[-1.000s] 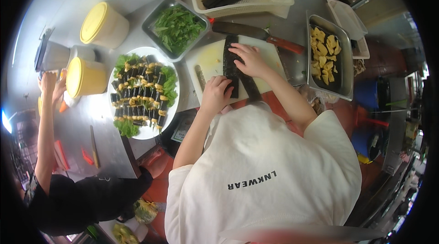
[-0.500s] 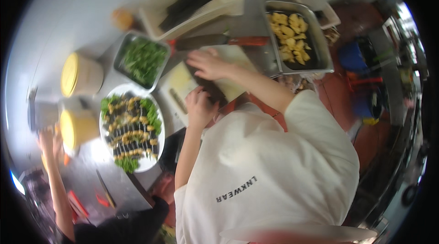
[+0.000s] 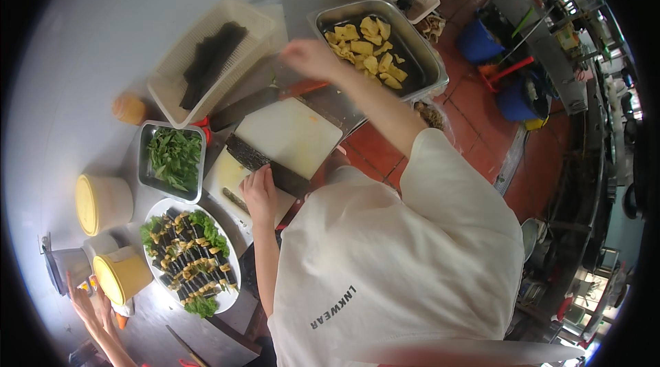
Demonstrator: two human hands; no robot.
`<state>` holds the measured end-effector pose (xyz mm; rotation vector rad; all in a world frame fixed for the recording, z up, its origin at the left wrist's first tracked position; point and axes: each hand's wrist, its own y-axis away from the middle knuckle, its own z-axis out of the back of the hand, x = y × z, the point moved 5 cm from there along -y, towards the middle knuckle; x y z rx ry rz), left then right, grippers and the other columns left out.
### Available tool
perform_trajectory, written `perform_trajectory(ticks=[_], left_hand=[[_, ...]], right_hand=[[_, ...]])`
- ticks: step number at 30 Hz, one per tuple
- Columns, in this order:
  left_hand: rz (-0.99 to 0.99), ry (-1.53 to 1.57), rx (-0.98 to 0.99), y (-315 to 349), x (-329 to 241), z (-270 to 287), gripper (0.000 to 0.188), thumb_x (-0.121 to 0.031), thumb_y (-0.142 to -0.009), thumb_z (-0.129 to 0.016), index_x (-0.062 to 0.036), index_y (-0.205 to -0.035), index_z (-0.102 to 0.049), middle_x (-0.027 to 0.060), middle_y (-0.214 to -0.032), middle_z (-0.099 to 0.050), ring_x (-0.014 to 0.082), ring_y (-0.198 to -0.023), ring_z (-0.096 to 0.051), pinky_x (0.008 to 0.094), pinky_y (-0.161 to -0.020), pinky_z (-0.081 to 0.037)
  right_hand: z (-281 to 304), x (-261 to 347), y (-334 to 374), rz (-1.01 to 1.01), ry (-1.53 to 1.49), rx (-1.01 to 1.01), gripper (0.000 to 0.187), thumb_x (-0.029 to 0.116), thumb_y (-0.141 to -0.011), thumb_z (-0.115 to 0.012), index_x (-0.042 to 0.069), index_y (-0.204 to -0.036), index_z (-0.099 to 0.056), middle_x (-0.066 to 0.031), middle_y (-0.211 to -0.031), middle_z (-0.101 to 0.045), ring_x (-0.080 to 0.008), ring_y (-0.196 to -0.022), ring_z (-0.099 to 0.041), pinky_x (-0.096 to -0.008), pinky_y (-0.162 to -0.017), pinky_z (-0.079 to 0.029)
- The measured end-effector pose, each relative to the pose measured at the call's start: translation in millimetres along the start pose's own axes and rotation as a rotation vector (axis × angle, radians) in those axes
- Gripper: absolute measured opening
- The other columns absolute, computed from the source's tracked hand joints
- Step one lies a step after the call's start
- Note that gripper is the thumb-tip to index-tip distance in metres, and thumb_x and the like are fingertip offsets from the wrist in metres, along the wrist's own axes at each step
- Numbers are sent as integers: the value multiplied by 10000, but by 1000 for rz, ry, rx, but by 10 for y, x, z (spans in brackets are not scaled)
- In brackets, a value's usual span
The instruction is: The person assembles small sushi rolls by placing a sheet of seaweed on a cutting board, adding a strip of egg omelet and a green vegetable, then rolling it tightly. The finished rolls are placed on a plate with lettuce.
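Observation:
A dark strip of seaweed [image 3: 249, 153] lies across a white cutting board [image 3: 300, 134]. At its near edge my left hand [image 3: 260, 195] has curled fingers pressed onto it. My right hand [image 3: 313, 59] is raised off the board, between a cream basket and a metal tray, its fingers smeared by motion. Beside my left hand, a narrow dark seaweed piece [image 3: 234, 199] rests on the board. A large knife [image 3: 242, 110] with an orange-red handle lies just beyond the board.
The cream basket [image 3: 168, 85] holds dark seaweed sheets; the metal tray [image 3: 440, 78] holds yellow pieces. Green leaves [image 3: 173, 158] fill a smaller tray. Seaweed rolls and lettuce sit on an oval plate [image 3: 234, 257]. Yellow-lidded tubs [image 3: 113, 205] stand left, near another person's hands [image 3: 93, 312].
My right hand has lifted off the seaweed and moved away toward the basket and metal tray. My left hand stays at the seaweed. The whole view has turned and shifted.

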<state>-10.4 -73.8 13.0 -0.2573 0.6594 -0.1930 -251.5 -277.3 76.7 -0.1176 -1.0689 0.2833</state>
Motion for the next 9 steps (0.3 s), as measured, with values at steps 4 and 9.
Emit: perform_trajectory(ticks=[4,9], left_hand=[[-25,14,37,-47,-38,-60,313,-142,-716,-753,-81,-1010,-665,72,-927,-663,268,-861,-601,388,-824,-414],[3,-20,48,79,-78,57,445,-158,-620,-809,-102,-1038,-667,86,-1053,-654,257,-1000,-591,397,-904,-408]], right_hand=[[1120,-1261,-237,-211,978,141,258,168,-731,-650,30,-944,-692,-192,-985,-672,-339,-936,-644,-425,-816,-514],[1078,-1591,-109,-377,884,244,351,196,-732,-694,68,-1058,-684,-208,-1069,-652,-316,-1037,-622,-382,-886,-504]])
